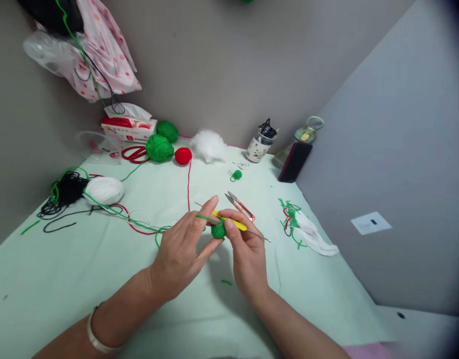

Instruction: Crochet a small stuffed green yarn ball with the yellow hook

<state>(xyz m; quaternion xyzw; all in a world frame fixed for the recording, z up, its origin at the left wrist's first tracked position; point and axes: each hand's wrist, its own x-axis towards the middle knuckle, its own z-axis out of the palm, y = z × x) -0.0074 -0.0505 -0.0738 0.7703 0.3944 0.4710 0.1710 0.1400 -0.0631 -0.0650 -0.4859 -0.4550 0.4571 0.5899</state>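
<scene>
Above the middle of the table, my left hand (180, 249) has its fingers round a small green crocheted piece (218, 230), with green yarn running over the raised index finger. My right hand (250, 257) grips a yellow-handled crochet hook (236, 221) between thumb and fingers, its rear metal end pointing right. The thumb and fingertips of that hand also touch the crocheted piece. Fingers hide just where the hook meets the stitches. Orange-handled thread snips (241, 207) lie on the cloth just beyond the right hand.
Balls of green (160, 148), red (183, 156) and white yarn (104, 190) sit back left, near a tissue box (130, 128) and red scissors (135, 154). White stuffing (209, 145), a pen cup (259, 147) and a phone (295, 162) stand behind. Yarn scraps (290, 214) lie right.
</scene>
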